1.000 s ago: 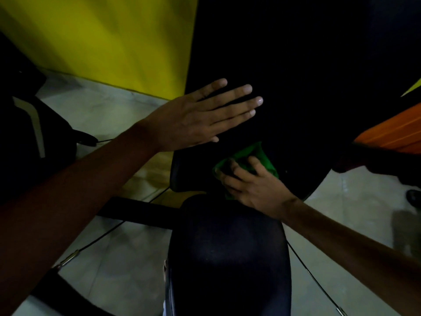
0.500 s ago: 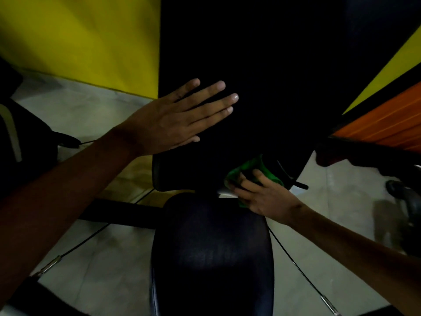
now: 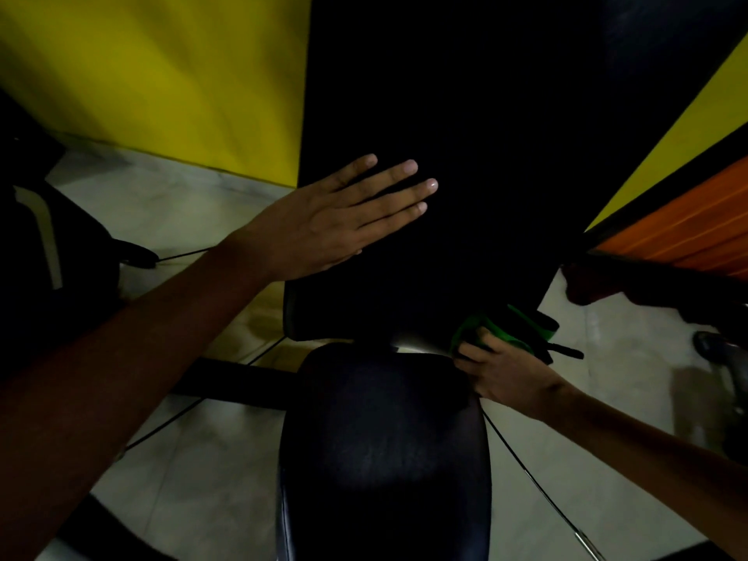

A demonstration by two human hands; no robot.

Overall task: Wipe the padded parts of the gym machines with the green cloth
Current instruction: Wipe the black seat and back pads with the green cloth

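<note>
A tall black padded backrest rises in the middle of the view, with a black padded seat below it. My left hand lies flat with straight fingers on the backrest's left side. My right hand grips the green cloth at the backrest's lower right corner, just above the seat. Part of the cloth is hidden under my fingers and in the dark.
A yellow wall stands behind on the left, an orange panel on the right. Thin steel cables run across the pale tiled floor. Dark machine parts sit at the left edge, and a black frame bar crosses under the seat.
My right hand has slid the green cloth rightward along the bottom of the backrest to its lower right corner. My left hand has stayed flat on the pad.
</note>
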